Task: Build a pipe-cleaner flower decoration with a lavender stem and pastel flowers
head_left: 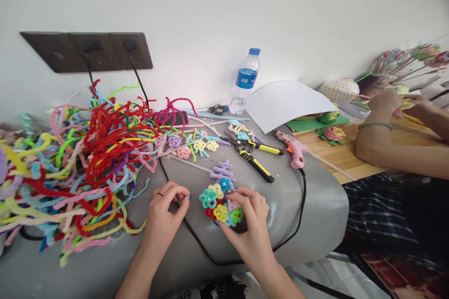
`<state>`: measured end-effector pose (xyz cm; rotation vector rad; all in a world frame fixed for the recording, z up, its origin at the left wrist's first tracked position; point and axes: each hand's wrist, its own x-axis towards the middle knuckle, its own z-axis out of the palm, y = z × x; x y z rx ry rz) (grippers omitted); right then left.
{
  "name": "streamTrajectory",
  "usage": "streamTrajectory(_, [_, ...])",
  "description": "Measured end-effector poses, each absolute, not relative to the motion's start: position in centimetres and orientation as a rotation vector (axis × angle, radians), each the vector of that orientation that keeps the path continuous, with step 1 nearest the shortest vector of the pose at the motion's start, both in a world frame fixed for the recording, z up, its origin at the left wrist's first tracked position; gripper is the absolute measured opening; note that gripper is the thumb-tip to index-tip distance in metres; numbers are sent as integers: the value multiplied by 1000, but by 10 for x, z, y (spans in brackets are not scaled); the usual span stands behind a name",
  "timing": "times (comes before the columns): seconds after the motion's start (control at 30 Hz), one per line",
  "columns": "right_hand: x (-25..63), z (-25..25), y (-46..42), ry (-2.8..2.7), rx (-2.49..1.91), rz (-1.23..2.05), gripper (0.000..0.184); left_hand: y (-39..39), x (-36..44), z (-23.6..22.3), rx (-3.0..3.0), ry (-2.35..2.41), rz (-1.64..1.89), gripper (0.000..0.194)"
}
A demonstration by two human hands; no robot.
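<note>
My right hand (250, 217) grips a cluster of pipe-cleaner flowers (220, 213) in teal, yellow, blue, green and red, with thumb and fingers at its right side. Left of the cluster and apart from it, my left hand (168, 205) is closed in a pinch; I cannot make out anything between its fingertips. Just beyond the cluster lies a zigzag-folded purple pipe cleaner (223, 171). Farther back are loose pipe-cleaner flowers (199, 145) in pink, yellow and purple. Yellow-and-black pliers (255, 159) rest to their right, beside a pink glue gun (296, 152).
A big tangle of pipe cleaners (105, 159) covers the left of the grey table (315, 205). A water bottle (245, 79) and a white sheet (284, 103) are at the wall. The glue gun's black cord (304, 205) loops near my hands. Another person's arm (389, 145) is at right.
</note>
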<state>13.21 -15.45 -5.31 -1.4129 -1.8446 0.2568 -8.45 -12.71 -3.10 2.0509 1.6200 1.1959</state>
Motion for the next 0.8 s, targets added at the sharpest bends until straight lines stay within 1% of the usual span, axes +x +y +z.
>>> streamTrajectory(0.1, [131, -55, -152, -1846, -1406, 241, 42, -127, -84, -31, 2049, 1612, 1217, 12])
streamTrajectory(0.33, [132, -60, -147, -1884, -1413, 237, 46, -127, -86, -32, 2027, 1634, 1172, 12])
streamTrajectory(0.47, [133, -62, -146, -1898, -1426, 244, 46, -130, -85, -32, 2069, 1600, 1211, 12])
streamTrajectory(0.57, [136, -63, -146, -1922, -1370, 276, 54, -132, -84, -29, 2188, 1510, 1232, 12])
streamTrajectory(0.67, [141, -64, -147, -1893, -1331, 295, 68, -134, -83, -28, 2340, 1397, 1162, 20])
streamTrajectory(0.7, [144, -64, -147, -1879, -1332, 291, 69, -134, -83, -28, 2384, 1364, 1127, 23])
streamTrajectory(0.8, [150, -67, -147, -1881, -1335, 272, 63, -133, -81, -29, 2478, 1301, 1033, 27])
